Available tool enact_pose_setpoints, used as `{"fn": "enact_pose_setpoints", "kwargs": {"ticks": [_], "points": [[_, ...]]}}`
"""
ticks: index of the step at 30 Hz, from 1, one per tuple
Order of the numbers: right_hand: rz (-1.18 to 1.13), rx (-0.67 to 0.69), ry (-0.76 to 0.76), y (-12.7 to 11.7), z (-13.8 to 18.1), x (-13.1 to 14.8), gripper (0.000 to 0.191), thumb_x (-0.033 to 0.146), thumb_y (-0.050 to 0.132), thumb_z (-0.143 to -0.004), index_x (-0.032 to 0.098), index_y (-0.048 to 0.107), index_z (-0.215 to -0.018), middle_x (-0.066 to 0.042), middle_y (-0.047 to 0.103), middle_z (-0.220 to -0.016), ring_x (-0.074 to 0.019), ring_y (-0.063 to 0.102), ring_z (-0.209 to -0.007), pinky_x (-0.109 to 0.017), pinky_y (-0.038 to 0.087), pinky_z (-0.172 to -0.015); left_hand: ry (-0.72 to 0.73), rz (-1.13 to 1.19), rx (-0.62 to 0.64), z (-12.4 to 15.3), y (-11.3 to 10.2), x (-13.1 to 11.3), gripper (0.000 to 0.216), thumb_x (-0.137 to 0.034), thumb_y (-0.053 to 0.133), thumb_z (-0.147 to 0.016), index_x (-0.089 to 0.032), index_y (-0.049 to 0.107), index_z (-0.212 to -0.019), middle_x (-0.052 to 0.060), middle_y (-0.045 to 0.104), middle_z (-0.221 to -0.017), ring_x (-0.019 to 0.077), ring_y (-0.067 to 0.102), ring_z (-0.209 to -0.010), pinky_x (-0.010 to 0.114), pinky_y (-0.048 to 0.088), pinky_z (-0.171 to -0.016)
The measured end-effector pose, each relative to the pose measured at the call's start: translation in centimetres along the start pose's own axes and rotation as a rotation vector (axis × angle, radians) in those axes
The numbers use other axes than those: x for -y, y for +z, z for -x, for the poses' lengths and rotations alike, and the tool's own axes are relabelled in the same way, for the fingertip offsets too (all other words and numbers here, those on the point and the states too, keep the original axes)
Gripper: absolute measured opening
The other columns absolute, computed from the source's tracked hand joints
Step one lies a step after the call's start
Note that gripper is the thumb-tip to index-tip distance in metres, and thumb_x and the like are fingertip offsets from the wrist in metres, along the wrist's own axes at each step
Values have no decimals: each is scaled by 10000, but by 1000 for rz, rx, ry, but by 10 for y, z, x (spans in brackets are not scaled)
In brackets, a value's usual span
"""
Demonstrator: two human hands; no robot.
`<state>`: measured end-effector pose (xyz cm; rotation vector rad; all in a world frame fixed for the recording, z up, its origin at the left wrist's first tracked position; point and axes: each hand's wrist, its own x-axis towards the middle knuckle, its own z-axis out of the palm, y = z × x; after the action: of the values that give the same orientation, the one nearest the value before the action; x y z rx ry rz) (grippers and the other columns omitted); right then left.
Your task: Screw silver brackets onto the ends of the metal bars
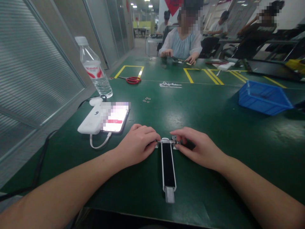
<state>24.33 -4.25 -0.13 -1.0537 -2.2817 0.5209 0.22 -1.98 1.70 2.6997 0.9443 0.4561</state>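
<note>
A long narrow part with a black face and white edges lies on the green table, pointing toward me. A grey metal tab sticks out of its near end. Across its far end runs a thin metal rod with small brackets at the sides. My left hand pinches the left end of this rod, and the fingertips hide most of the left bracket. On the other side, my right hand has thumb and forefinger around the right metal bracket, its other fingers curled.
Left stand a water bottle, a white power bank and a cabled phone. Ahead lie small metal pieces, red scissors and white strips. A blue bin sits right. A person works opposite.
</note>
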Motion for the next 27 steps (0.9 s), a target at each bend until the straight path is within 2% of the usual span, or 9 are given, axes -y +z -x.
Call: {"fn": "enact_pose_setpoints", "kwargs": {"ticks": [11, 27], "points": [[-10, -20, -23, 1, 0, 3, 294, 107, 547, -836, 130, 580, -1128, -52, 589, -863, -139, 544, -707, -286, 480, -646, 1, -7, 4, 0, 2, 1, 168, -135, 503, -879, -199, 627, -972, 26, 678, -973, 197, 606, -931, 356, 344, -824], [-5, -23, -28, 1, 1, 2, 277, 94, 531, -838, 161, 582, -1102, -35, 598, -823, -138, 556, -705, -274, 486, -647, -3, -2, 11, -1, 2, 1, 168, -129, 508, -872, -198, 624, -972, 23, 672, -970, 196, 606, -932, 352, 344, -827]]}}
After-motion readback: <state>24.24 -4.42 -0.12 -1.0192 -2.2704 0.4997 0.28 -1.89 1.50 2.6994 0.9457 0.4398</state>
